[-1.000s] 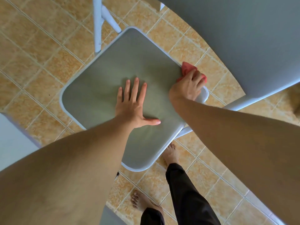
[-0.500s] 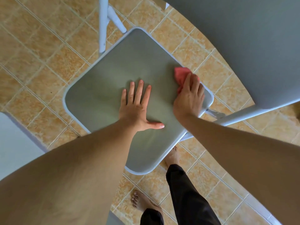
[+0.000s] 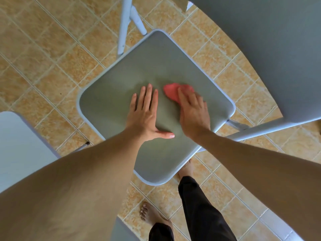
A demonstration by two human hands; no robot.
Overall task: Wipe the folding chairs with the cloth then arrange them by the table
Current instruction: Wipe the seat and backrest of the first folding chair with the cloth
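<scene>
A grey folding chair seat (image 3: 121,87) with a pale blue rim fills the middle of the head view. My left hand (image 3: 147,113) lies flat on the seat, fingers spread, holding nothing. Beside it, my right hand (image 3: 192,115) presses a pink cloth (image 3: 171,92) onto the seat, and the cloth pokes out past the fingertips. The chair's backrest (image 3: 271,54) rises at the upper right.
A pale blue chair leg (image 3: 124,23) stands on the tan tiled floor (image 3: 43,58) behind the seat. Part of another pale seat (image 3: 19,141) shows at the left edge. My bare feet (image 3: 149,213) and dark trousers are below the seat's front edge.
My right hand has slid the pink cloth from the seat's right rim leftward toward the middle, close to my left hand. The left hand stays flat on the seat.
</scene>
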